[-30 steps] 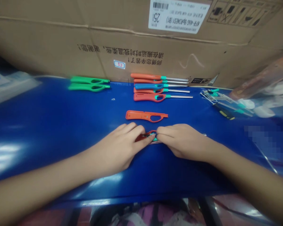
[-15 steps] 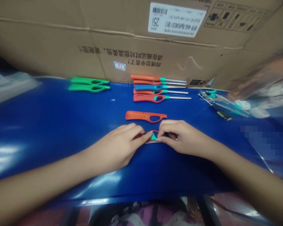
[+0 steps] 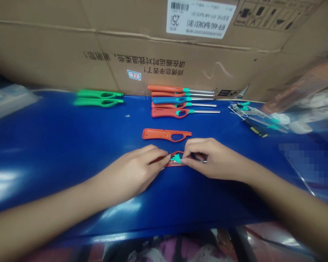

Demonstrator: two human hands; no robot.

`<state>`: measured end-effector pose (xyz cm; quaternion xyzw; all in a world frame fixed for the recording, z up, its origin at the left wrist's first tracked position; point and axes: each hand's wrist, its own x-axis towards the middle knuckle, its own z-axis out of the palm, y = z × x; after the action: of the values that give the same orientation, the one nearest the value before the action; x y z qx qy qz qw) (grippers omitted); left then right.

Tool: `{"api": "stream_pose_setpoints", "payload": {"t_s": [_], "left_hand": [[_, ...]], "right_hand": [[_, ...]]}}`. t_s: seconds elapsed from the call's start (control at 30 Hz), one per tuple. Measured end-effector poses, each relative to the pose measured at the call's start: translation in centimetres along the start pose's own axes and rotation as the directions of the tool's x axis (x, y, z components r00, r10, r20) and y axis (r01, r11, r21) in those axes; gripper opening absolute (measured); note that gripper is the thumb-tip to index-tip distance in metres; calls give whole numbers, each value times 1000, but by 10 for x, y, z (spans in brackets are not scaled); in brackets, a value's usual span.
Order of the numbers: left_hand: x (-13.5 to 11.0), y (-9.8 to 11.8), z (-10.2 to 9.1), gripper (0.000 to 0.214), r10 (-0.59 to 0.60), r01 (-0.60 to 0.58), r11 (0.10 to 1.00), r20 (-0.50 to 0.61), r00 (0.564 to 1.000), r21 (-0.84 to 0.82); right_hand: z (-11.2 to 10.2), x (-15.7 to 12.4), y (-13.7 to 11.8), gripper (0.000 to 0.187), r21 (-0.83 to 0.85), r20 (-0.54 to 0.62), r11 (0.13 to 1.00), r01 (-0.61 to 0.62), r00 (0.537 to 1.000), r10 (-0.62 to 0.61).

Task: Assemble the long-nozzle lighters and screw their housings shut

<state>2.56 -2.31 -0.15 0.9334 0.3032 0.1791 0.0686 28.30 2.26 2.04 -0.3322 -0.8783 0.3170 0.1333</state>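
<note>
A red lighter half-shell (image 3: pixel 175 164) lies between my hands on the blue table, with a teal trigger (image 3: pixel 176 158) and a thin pale wire in it. My left hand (image 3: pixel 146 163) is closed on the shell's left end, its fingertips just left of the trigger. My right hand (image 3: pixel 205 157) pinches at the right end beside the trigger; a bit of metal tube shows under its fingers. Both hands cover the shell's ends. Just beyond lies an orange half-shell (image 3: pixel 158 134), open side up, with an oval trigger hole.
Behind stand several long-nosed lighters (image 3: pixel 169 112) in a row. Two green shells (image 3: pixel 98 102) are at back left. A screwdriver (image 3: pixel 254 128) lies among clear and teal parts (image 3: pixel 273 122) at right. A cardboard box (image 3: pixel 71 40) walls the back.
My left fingertips have shifted left off the trigger, so more of the teal part and the wire shows. My right hand stays at the right end. The view has turned slightly.
</note>
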Motion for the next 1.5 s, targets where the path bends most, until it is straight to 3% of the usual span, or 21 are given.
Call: {"api": "stream_pose_setpoints", "payload": {"t_s": [0.27, 0.5, 0.8, 0.9, 0.97, 1.03, 1.1, 1.23, 1.33, 1.5], "left_hand": [[1, -1, -1, 31, -1, 0, 1000, 22, 1000, 30], [2, 0, -2, 32, -22, 21, 1000, 31, 999, 8], [-3, -9, 4, 34, -45, 46, 998, 24, 999, -36], [-5, -12, 6, 35, -42, 42, 997, 7, 999, -57], [-6, -14, 6, 34, -42, 42, 997, 4, 999, -67], [-6, -14, 6, 34, -47, 47, 996, 3, 999, -79], [-7, -13, 5, 34, -52, 51, 995, -4, 999, -82], [-6, -10, 3, 39, -52, 50, 997, -28, 998, -53], [-5, -8, 0, 41, -23, 23, 999, -31, 999, -28], [-5, -5, -3, 46, 72, -72, 997, 26, 997, -3]], "right_hand": [[8, 3, 4, 11, -27, -55, 999, 30, 998, -32], [5, 3, -1, 15, -47, -22, 998, 29, 999, -30], [4, 3, 5, 13, -51, -175, 998, 28, 984, -36], [-12, 5, 21, 18, -107, -334, 994, 0, 942, -36], [-30, 6, 41, 16, -251, -464, 965, -71, 884, -55], [-50, 4, 67, 14, -372, -565, 896, -241, 825, -13], [-68, 0, 95, 18, -402, -645, 779, -482, 752, 133], [-88, -10, 140, 37, -357, -715, 652, -669, 645, 271], [-89, -15, 156, 40, -349, -687, 587, -731, 625, 370], [-88, -15, 159, 47, -374, -636, 534, -758, 629, 446]]}}
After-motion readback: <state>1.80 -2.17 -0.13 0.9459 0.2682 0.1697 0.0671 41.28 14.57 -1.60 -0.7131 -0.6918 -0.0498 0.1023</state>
